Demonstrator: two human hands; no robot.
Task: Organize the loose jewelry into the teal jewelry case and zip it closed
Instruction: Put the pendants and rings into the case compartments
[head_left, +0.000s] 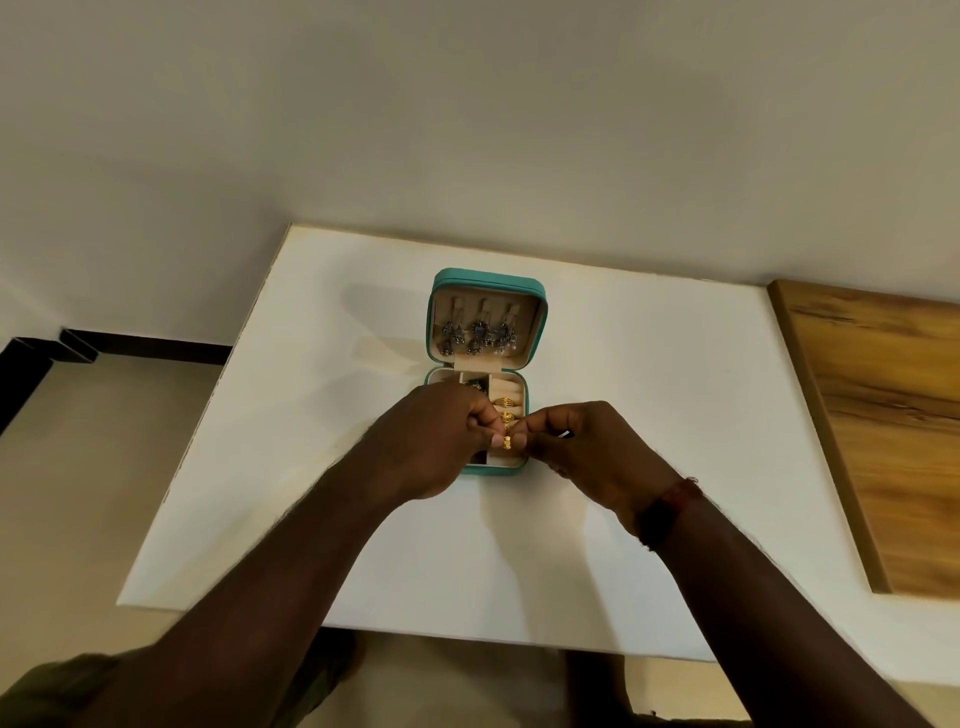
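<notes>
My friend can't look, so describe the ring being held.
On the white table lies an open teal case. Look at its near half, right side. The held ring is gold, nearest the person, pinched by left hand and right hand; two other rings sit farther back.

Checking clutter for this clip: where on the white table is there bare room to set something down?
Bare table left of the case, right of it up to the board, and near the front edge. Crowded over the case, where left hand and right hand pinch a ring.
</notes>
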